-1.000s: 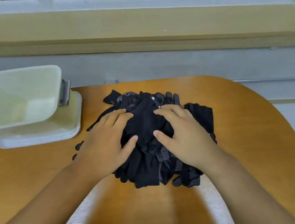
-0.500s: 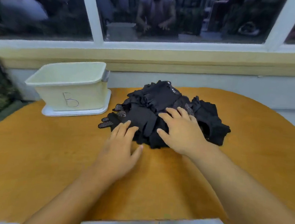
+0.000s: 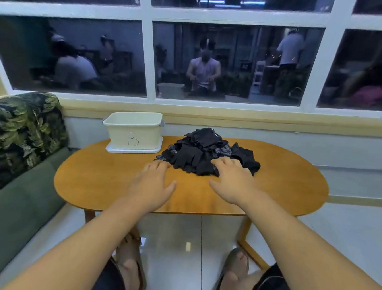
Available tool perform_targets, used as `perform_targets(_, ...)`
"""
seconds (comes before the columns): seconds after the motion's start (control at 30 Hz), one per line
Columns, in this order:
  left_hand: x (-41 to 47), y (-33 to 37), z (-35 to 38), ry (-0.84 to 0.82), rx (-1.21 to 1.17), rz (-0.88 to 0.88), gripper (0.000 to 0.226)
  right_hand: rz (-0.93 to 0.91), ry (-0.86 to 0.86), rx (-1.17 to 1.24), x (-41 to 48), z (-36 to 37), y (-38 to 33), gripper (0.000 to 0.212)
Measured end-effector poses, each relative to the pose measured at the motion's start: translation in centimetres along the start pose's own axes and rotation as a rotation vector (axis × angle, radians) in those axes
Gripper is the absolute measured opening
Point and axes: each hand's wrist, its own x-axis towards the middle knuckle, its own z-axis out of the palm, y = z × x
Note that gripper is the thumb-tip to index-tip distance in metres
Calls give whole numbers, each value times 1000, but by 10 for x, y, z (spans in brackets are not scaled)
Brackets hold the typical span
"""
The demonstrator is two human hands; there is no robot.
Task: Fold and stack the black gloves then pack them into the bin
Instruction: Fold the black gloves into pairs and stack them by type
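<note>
Evidently barely begun: black gloves [image 3: 204,156] lie in 1 unfolded heap beside the bin [image 3: 134,131] (inside hidden), left hand [image 3: 152,184] and right hand [image 3: 234,181] flat, gripping nothing

**Even indoor light, dark mirror-like window, strong wide-angle warp**

Fairly bright, cool-white light from overhead. Window [image 3: 227,62] panes are dark and act as a mirror, giving dim, soft reflections of the room, with tube-light streaks at far top. Glossy floor tiles [image 3: 167,270] show one small bright glare patch, near centre. Table [image 3: 103,183] top has a mild sheen and only faint, soft shadows. Black gloves [image 3: 207,155] are almost solid dark, with little fold detail; only the dotted patches read. Lens bends the window frame and sill. Forearms [image 3: 314,259] at the near edge are stretched and slightly soft. Couch [image 3: 7,198] on the left is dimmer.
</note>
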Motion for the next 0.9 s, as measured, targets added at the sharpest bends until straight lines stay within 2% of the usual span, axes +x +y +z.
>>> perform_targets(0.33, -6, 2, -12, 52, -16, 21, 57, -23, 7, 1, -8, -19, -18, 65)
perform_targets(0.6, 3, 2, -3, 46, -15, 3, 63, 33, 3, 25, -16, -14, 5, 62)
perform_targets(0.9, -1, 2, 10, 46, -41, -6, 57, 64, 22, 25, -43, -3, 30, 57)
